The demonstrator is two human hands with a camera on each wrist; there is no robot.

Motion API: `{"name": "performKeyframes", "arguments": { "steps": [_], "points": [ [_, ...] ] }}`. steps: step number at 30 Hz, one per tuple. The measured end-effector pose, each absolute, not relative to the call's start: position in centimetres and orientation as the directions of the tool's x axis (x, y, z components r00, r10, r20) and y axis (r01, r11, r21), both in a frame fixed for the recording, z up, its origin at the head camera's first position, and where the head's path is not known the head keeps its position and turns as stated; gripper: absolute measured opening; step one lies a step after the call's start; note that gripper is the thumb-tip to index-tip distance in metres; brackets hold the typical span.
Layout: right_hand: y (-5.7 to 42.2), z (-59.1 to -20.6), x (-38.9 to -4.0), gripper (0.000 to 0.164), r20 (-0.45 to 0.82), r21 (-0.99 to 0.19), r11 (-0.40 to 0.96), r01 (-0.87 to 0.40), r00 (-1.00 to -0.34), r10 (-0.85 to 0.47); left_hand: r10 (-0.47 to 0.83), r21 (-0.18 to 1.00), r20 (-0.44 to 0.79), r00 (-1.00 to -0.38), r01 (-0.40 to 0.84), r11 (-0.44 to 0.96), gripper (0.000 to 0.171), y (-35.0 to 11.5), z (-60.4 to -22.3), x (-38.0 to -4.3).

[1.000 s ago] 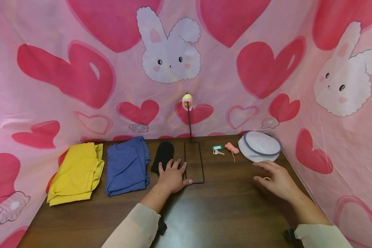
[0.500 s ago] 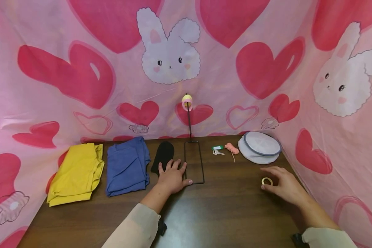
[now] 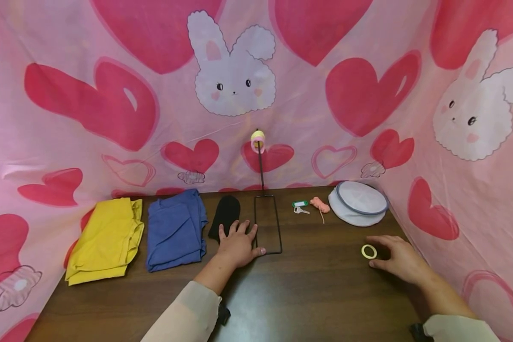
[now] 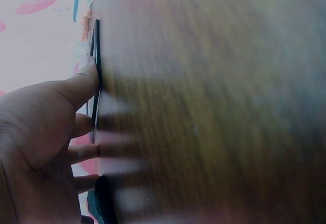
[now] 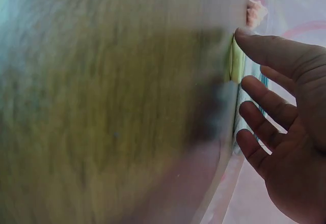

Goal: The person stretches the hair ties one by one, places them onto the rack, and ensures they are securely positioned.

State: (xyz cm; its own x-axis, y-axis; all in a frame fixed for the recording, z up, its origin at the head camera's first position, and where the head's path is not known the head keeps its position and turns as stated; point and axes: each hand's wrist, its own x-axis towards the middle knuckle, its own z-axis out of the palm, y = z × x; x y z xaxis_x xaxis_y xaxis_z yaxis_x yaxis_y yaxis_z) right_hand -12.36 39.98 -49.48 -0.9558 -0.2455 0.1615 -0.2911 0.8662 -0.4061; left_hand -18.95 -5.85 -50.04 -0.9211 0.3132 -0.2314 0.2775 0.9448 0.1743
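Observation:
My left hand lies with fingers spread over the black wire stand. Its thumb rests on the frame's near corner, and other fingers reach the black, elongated soft item beside it. On the stand's upright hang a yellow and a pink ring. At the right, a small yellow ring, shaped like a roll of tape, lies on the table. Around its right side stands my right hand, thumb and fingers apart. The right wrist view shows the thumb tip right at the ring, other fingers loosely bent.
Toward the back right are a key with a green tag, a coral yarn bundle and a round white mesh item. Folded blue cloth and yellow cloth lie on the left. A patterned curtain encloses the table.
My right hand has drawn back toward the lower right, uncovering the yellow ring that it mostly hid a second ago. The left hand has stayed in place.

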Motion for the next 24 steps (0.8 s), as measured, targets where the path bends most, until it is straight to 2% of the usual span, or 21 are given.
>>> {"name": "performKeyframes", "arguments": {
  "steps": [7, 24],
  "points": [
    [40.1, -49.6, -12.3, 0.058, 0.098, -0.398, 0.881, -0.256, -0.967, -0.236, 0.316, 0.183, -0.228, -0.921, 0.278, 0.943, 0.084, -5.8, -50.1, -18.9],
    [39.0, -49.3, -12.8, 0.039, 0.103, -0.399, 0.874, -0.278, -0.961, -0.258, 0.321, 0.193, -0.22, -0.921, 0.281, 0.94, 0.084, -5.8, -49.9, -19.0]
  ]
}}
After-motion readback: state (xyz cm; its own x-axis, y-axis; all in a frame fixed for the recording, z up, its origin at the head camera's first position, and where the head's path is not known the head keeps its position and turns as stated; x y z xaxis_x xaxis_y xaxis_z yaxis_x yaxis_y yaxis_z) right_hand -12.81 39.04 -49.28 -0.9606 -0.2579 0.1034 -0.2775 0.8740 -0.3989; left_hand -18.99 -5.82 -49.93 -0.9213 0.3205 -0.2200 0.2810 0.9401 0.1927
